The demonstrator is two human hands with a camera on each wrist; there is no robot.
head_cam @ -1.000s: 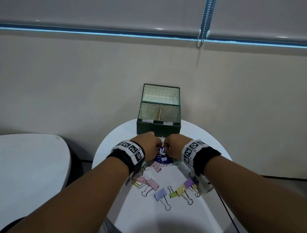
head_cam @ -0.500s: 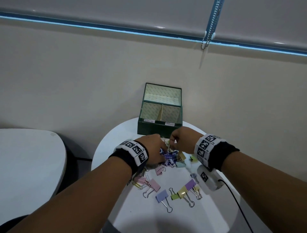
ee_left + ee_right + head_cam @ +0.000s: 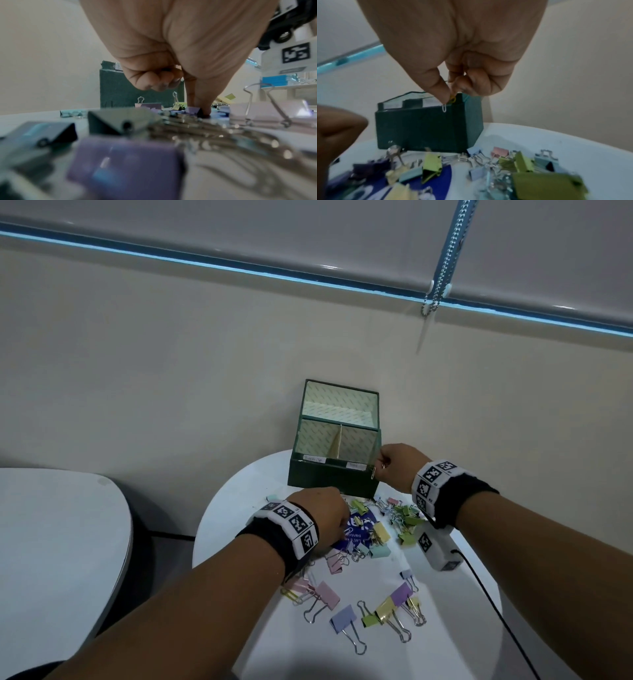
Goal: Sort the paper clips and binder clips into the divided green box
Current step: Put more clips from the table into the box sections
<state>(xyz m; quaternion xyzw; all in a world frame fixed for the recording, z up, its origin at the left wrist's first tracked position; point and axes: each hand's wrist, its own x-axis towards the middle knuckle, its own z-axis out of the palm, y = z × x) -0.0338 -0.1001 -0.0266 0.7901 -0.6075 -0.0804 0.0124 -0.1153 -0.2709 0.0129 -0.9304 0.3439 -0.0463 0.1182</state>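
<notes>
The green box point(image 3: 329, 482) stands open at the far edge of the round white table point(image 3: 472, 655), its front part split into two labelled compartments. My right hand point(image 3: 380, 469) hovers at the box's front right corner and pinches paper clips point(image 3: 444, 108) between thumb and forefinger; a white one dangles over the rim. My left hand point(image 3: 342, 522) is down on the pile of pastel binder clips point(image 3: 380, 539). In the left wrist view the left hand point(image 3: 171, 83) has curled fingers with a thin wire loop beside them. One fingertip point(image 3: 205, 113) presses on the blue leaflet point(image 3: 363, 529).
More binder clips point(image 3: 342, 623) lie scattered toward the near side of the table. A second white table point(image 3: 51, 525) stands to the left across a dark gap. The wall runs close behind the box. A black cable point(image 3: 486, 587) trails from my right wrist.
My right hand has lifted out of the pile and moved away to the box's front right corner with paper clips. My left hand has stayed low on the pile.
</notes>
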